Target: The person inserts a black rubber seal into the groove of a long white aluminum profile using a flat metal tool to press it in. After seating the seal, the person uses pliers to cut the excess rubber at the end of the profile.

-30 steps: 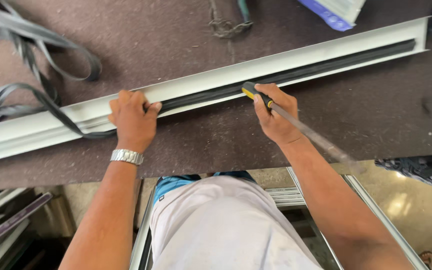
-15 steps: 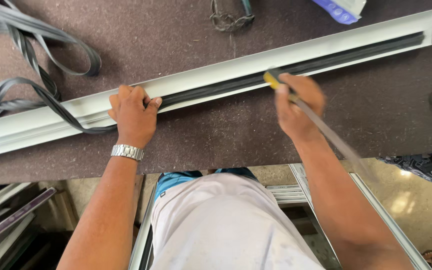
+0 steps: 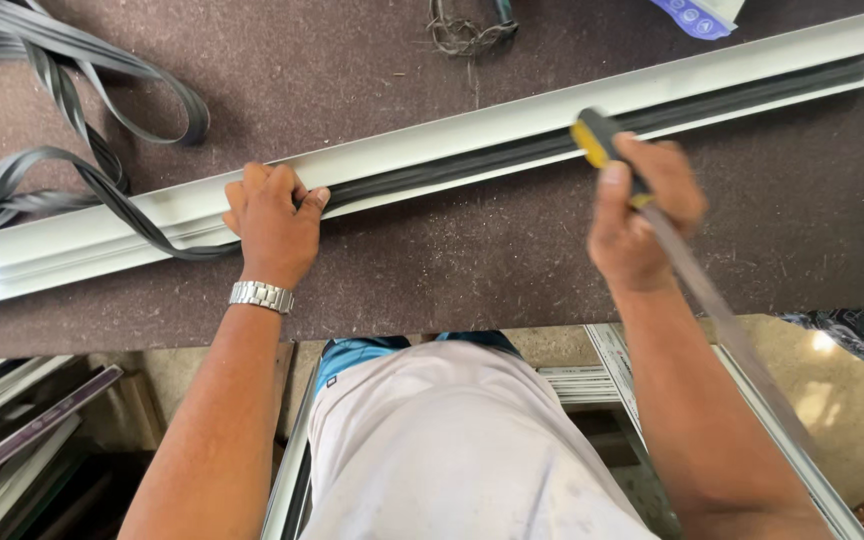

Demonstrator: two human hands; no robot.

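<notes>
Rubber strip and metal rail on my workbench

My left hand [image 3: 270, 225] presses the rubber strip [image 3: 592, 135] against the white rail [image 3: 512, 120]; my right hand [image 3: 642, 210], well apart, grips a yellow-handled tool [image 3: 600, 140] over the rail.

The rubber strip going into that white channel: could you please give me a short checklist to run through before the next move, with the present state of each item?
1. Left hand pins the rubber strip at the channel: ok.
2. Strip seated in the white channel to the right of that hand: ok, as far as visible.
3. Right hand grips the yellow-handled tool: ok.
4. Tool tip in the groove: cannot tell, the tip is not clearly shown.
5. Loose strip at left free of knots: cannot tell, it loops over itself.
6. Channel lying flat on the brown table: ok.
</notes>
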